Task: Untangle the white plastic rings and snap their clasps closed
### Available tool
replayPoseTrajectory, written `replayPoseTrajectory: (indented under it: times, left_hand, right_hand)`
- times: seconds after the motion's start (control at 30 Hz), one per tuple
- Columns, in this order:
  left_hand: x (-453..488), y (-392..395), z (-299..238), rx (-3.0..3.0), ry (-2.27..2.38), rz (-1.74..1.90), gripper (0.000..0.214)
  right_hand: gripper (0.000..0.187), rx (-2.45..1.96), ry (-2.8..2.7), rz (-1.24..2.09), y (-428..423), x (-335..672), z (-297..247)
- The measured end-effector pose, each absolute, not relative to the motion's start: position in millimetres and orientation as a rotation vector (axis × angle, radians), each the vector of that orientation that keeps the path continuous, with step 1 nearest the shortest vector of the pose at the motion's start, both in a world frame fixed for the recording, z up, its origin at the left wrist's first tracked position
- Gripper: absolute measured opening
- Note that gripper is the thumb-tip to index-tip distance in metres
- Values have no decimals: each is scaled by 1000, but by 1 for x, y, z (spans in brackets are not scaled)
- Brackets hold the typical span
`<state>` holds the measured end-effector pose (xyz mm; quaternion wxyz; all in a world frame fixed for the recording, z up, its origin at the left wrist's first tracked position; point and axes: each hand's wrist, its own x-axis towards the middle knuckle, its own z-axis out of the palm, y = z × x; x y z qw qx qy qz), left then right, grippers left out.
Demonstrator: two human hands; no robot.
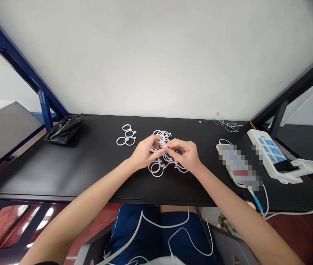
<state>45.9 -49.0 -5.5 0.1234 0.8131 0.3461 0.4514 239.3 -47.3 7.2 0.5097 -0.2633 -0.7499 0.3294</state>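
The left hand (pixel 145 152) and right hand (pixel 186 154) meet mid-surface (pixel 90 169), the fingertips of both pinched on one thin white ring (pixel 164 147). Beneath them lies a tangled pile (pixel 157 169) of identical glossy hoops. A few loose rings (pixel 127 137) sit at ten o'clock.

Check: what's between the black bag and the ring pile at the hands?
Head view: a small cluster of white rings sits between black bag and ring pile; otherwise bare desk.

I saw the ring pile (pixel 163 154) mid-surface (pixel 90 173), a bag (pixel 64 129) far left. Phone (pixel 239 165) and power strip (pixel 274 156) lay right, glasses (pixel 225 124) behind them.
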Motion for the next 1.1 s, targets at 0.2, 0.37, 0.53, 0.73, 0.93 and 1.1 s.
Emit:
replayPoseTrajectory:
  times: [0.2, 0.37, 0.53, 0.73, 0.93, 1.1]
  left_hand:
    - [44, -47, -4, 2558, 992, 1473, 31]
    - [45, -51, 0, 2534, 972, 1420, 30]
    - [47, -56, 2, 2405, 911, 1240, 30]
    - [50, -61, 4, 2165, 858, 1292, 40]
    - [53, -63, 8, 2109, 851, 1320, 43]
    - [53, -63, 10, 2087, 884, 1311, 35]
  right_hand:
    - [14, -514, -1978, 414, -49, 242, 9]
    - [15, -565, -2171, 309, -49, 243, 9]
    - [27, -577, -2232, 267, -50, 240, 5]
    - [36, -646, -2238, 141, -53, 239, 9]
    - [36, -648, -2232, 118, -52, 238, 6]
    - [33, -613, -2216, 167, -51, 236, 4]
